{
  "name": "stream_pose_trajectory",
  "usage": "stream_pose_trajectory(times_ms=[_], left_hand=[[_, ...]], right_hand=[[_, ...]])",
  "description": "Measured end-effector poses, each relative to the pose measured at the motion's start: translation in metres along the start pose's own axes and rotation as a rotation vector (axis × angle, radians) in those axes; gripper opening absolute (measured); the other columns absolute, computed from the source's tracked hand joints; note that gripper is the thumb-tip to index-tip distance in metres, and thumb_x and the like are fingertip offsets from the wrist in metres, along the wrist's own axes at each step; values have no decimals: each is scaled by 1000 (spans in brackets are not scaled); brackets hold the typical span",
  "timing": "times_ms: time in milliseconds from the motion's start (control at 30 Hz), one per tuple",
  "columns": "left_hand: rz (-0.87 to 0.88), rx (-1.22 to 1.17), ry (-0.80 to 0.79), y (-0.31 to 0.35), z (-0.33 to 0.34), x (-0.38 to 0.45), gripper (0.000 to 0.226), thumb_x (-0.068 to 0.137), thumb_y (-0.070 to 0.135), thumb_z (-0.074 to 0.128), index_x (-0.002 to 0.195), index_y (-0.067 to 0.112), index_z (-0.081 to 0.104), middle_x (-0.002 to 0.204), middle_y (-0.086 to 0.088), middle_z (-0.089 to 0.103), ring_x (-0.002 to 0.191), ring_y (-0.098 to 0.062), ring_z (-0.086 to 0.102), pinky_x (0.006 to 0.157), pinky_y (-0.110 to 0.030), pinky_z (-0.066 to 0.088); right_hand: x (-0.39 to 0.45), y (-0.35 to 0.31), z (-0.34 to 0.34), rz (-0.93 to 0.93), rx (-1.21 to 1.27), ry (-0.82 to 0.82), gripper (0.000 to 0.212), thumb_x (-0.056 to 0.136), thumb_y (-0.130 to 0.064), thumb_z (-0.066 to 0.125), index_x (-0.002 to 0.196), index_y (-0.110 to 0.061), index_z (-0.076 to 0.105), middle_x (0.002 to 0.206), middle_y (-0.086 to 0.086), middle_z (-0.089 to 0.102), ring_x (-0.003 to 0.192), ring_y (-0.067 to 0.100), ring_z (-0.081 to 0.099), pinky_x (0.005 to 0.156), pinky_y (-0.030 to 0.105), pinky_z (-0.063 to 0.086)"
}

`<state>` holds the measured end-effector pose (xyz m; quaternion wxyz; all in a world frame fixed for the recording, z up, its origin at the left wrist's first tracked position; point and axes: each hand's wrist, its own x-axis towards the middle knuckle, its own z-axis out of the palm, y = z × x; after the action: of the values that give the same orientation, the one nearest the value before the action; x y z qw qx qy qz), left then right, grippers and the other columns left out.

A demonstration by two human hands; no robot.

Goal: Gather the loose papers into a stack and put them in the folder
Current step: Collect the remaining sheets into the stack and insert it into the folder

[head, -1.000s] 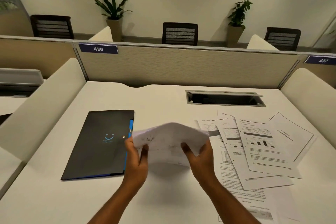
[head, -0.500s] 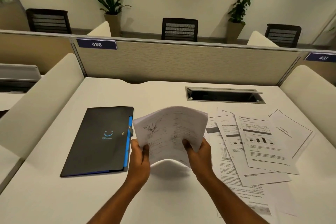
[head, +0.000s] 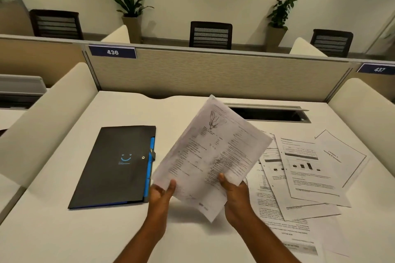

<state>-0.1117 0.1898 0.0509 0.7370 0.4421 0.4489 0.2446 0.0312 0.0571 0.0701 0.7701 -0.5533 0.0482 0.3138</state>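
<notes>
Since a second ago, held papers (head: 210,156) raised and flattened, tilted | left hand (head: 160,194) and right hand (head: 235,193) pinched on lower edge | folder (head: 115,166) lain closed toward table's left edge | loose sheets (head: 307,173) spread toward right edge

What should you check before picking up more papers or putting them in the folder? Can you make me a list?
1. Both hands hold the sheet: ok. The left hand and right hand each pinch the bottom of the held sheet.
2. Held sheet off the desk: ok, it is tilted up above the desk.
3. All papers gathered: not ok. Loose papers lie spread on the right, overlapping.
4. Folder open and ready: not ok, it lies shut on the left.
5. Held sheet is one page or several: cannot tell.
</notes>
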Motion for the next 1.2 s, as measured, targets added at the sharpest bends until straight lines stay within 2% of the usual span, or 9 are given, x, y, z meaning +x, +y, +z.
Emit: stream_pose_trajectory(times_ms=[100,233,333,433,567,667,767,1000,1200], left_hand=[[-12,-203,-194,8,9,-8,36,90,15,58,122,30,52,114,0,71,105,-24,68,90,-47,54],[83,-116,-108,18,10,-4,31,94,9,54,119,26,54,108,-3,73,98,-26,70,76,-44,59],[166,59,-78,33,-1,-3,23,95,14,54,118,16,57,102,-4,74,92,-24,71,62,-31,59],[237,183,-70,46,-9,-2,15,97,19,52,110,21,58,98,0,72,87,-21,71,54,-26,57],[321,281,-64,51,0,-4,12,96,21,52,106,24,57,99,-3,70,89,-24,71,57,-28,59],[407,271,-16,48,11,-16,23,97,23,50,120,19,52,103,-3,65,93,-21,67,60,-25,60],[473,254,67,44,12,-29,34,97,30,47,129,26,41,106,6,59,97,-14,62,68,-25,60],[374,356,102,21,-7,-26,43,85,43,48,126,32,38,115,-5,54,108,-31,58,77,-43,60],[393,346,122,21,-4,-31,42,85,41,49,125,31,36,113,-5,53,104,-28,57,83,-48,58]], right_hand=[[-7,7,-3,84,96,-87,49,83,-4,75,129,-16,62,120,18,71,110,40,68,94,61,53],[-8,-4,-15,91,97,-135,49,84,1,70,129,-16,61,120,19,71,112,41,67,99,64,49],[9,-42,-41,37,146,-95,44,87,-1,66,130,-10,60,123,21,69,113,41,66,94,59,54],[20,-85,-65,-80,-201,-121,38,87,-14,71,124,-16,66,118,15,72,110,41,67,92,61,55],[13,-98,-52,-164,-648,-246,33,83,-16,78,114,-19,68,106,5,77,95,28,75,79,47,62],[2,-74,-31,-310,-575,-122,25,80,-16,81,101,-25,69,96,1,77,85,18,75,65,30,62],[-7,-43,-24,-389,-492,-8,30,78,-9,84,100,-26,71,91,-1,77,84,13,74,67,31,62],[-16,-9,-16,-409,-594,3,34,89,-12,74,100,-43,64,95,-11,73,92,8,69,67,17,59],[-12,-3,-16,-392,-609,33,31,90,-15,72,114,-32,61,103,-10,68,99,10,66,67,13,56]])
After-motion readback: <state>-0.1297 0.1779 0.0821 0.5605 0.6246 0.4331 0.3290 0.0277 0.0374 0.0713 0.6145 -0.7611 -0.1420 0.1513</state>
